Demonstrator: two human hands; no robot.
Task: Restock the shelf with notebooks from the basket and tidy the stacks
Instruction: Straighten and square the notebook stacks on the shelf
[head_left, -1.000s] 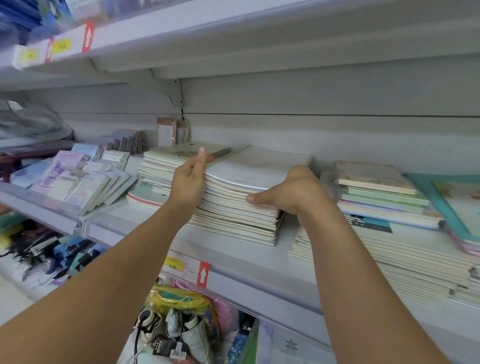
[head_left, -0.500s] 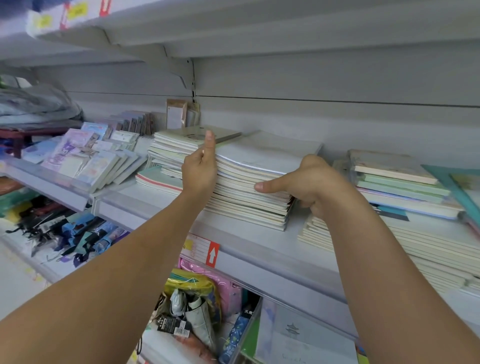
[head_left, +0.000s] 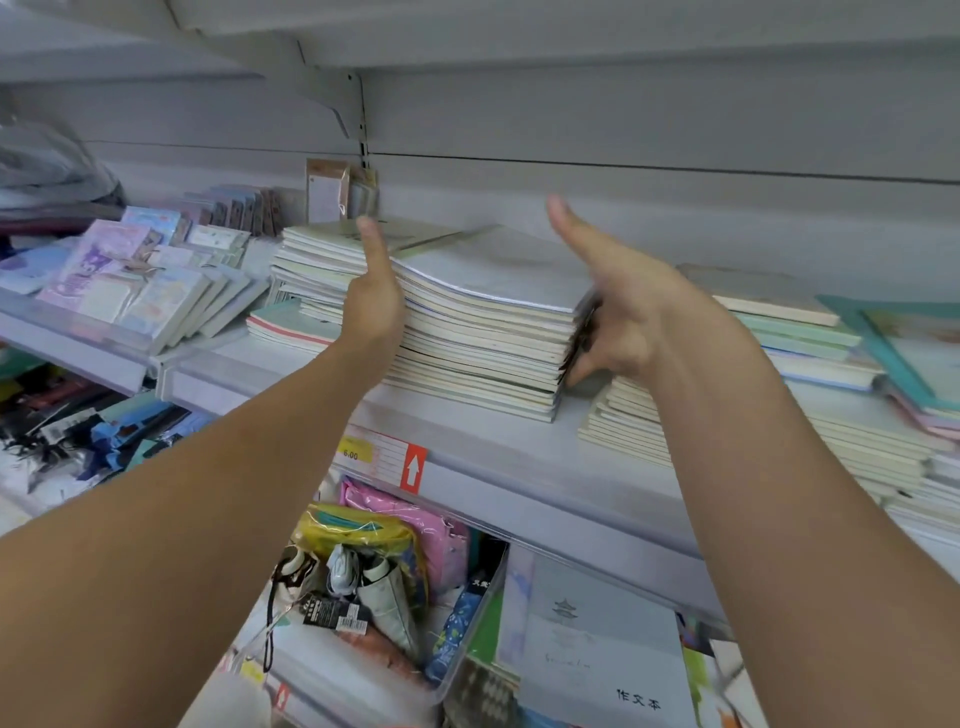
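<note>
Two bare forearms are showing, reaching up from the bottom edge of the head view, one entering from about 7 o'clock and the other from about 5 o'clock. Neither arm is wearing a sleeve, watch, bracelet or glove; no cuff is showing anywhere along their visible length. The left hand is showing no rings, and its fingertip is slightly blurred. The right hand is also showing no rings or other jewellery, and its outline is softened by blur, especially around the fingers. No tattoos, bandages or markings are appearing on either arm. The rest of the person is lying outside the frame.
</note>
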